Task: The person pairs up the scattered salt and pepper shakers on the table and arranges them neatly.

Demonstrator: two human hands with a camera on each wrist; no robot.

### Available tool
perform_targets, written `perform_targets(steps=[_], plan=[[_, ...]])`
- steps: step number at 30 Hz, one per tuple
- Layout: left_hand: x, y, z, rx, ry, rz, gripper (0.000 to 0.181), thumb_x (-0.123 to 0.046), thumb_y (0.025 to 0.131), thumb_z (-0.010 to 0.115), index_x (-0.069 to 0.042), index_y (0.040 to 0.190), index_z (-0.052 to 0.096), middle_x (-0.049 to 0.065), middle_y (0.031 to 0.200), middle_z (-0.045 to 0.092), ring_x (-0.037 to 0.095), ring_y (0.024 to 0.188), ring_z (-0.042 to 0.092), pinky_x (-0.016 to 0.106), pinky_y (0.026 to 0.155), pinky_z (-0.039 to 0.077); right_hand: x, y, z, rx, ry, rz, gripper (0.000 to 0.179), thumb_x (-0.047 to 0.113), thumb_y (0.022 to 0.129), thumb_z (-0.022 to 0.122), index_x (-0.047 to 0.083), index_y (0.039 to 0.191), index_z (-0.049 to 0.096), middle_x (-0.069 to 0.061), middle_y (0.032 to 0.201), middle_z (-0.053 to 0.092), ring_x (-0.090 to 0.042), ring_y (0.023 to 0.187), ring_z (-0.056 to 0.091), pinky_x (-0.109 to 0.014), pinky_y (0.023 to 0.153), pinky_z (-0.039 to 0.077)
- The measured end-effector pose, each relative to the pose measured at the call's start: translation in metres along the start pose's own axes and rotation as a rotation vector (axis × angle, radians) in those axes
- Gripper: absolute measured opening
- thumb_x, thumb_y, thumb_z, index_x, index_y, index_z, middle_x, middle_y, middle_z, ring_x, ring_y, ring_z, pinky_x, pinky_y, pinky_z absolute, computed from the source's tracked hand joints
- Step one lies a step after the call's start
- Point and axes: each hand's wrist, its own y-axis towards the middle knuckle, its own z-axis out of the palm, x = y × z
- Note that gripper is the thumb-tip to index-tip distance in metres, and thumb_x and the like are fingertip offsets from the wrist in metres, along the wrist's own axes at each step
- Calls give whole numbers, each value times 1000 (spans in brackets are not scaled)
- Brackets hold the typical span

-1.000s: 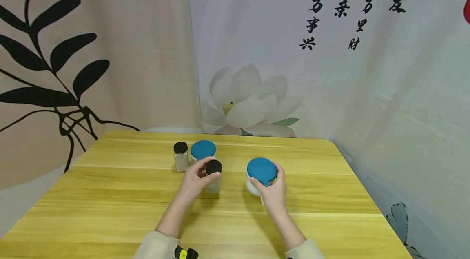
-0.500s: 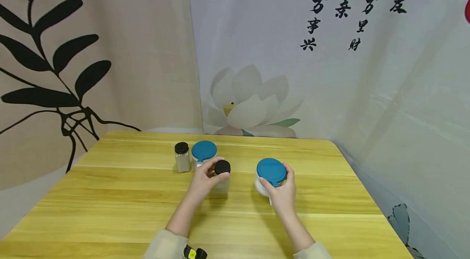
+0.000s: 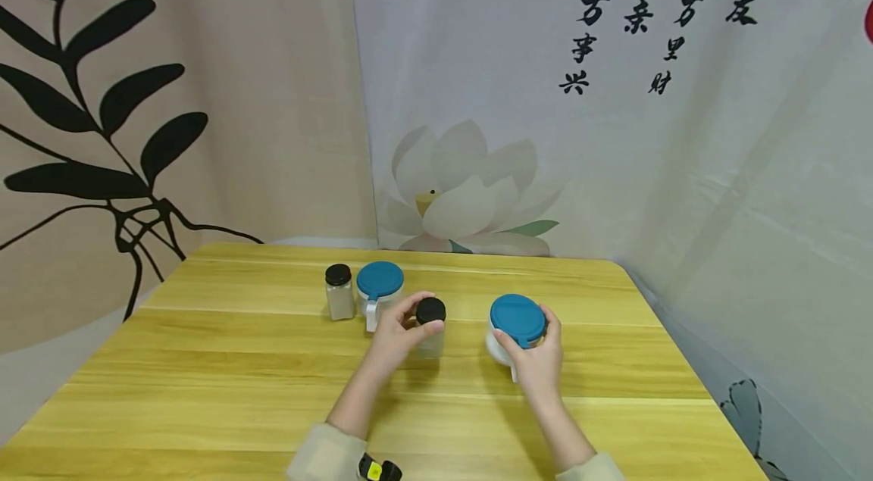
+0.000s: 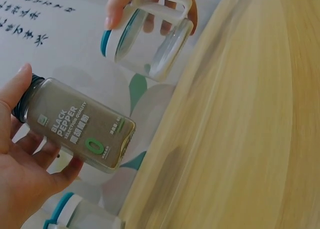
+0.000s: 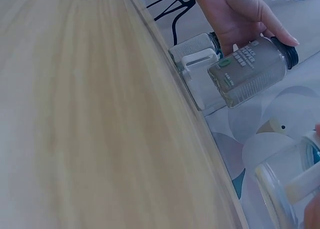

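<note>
My left hand [image 3: 398, 333] grips a black-lidded pepper jar [image 4: 82, 124] near its lid, thumb on one side and fingers on the other. "BLACK PEPPER" shows on its front in the left wrist view. To the right, my right hand [image 3: 543, 363] holds a clear jar with a blue lid [image 3: 518, 318] and a white handle [image 4: 167, 9], thumb and fingers around its top. A gap separates the two held jars. Behind my left hand stand a second blue-lidded jar [image 3: 380, 280] with a white handle and a second black-lidded jar [image 3: 339, 299], side by side.
The wooden table [image 3: 225, 382] reaches back to a cloth backdrop [image 3: 477, 49] printed with a lotus, leaves and writing. A black band with a yellow patch [image 3: 375, 470] is at my left sleeve [image 3: 327, 454].
Both hands have moved to the right across the table, carrying the pepper jar and the blue-lidded jar. More of the standing blue-lidded jar and its handle now shows.
</note>
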Motion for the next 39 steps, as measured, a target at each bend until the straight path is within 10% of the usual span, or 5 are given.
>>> perform_targets(steps=[39], plan=[[4, 11, 55, 29, -28, 1, 41, -7, 82, 76, -3, 120, 63, 8, 101, 66, 17, 91, 56, 36, 81, 43, -13, 8, -43, -65, -44, 31, 91, 22, 75, 84, 2, 145, 28, -25, 138, 39, -40, 125, 38, -56, 100, 30]])
